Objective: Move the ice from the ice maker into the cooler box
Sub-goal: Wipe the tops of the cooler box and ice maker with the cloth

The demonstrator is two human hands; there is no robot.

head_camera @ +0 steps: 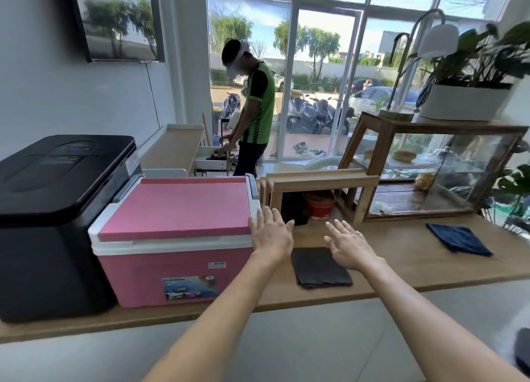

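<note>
A black ice maker [54, 209] stands at the left end of the wooden counter [401, 255], its lid down. Beside it on the right sits a pink cooler box [172, 267] with a white rim and a closed pink lid [177, 209]. My left hand [269, 232] is stretched out flat, fingers straight, at the lid's right front corner. My right hand [350, 246] hovers open above the counter, partly over a dark folded cloth [319, 267]. No ice is visible.
A wooden shelf [318, 189] with a red tub [319, 208] under it stands behind my hands. A glass display case [430, 166] and potted plant [470, 94] fill the right. A blue cloth [459, 239] lies further right. A person [252, 117] stands behind the counter.
</note>
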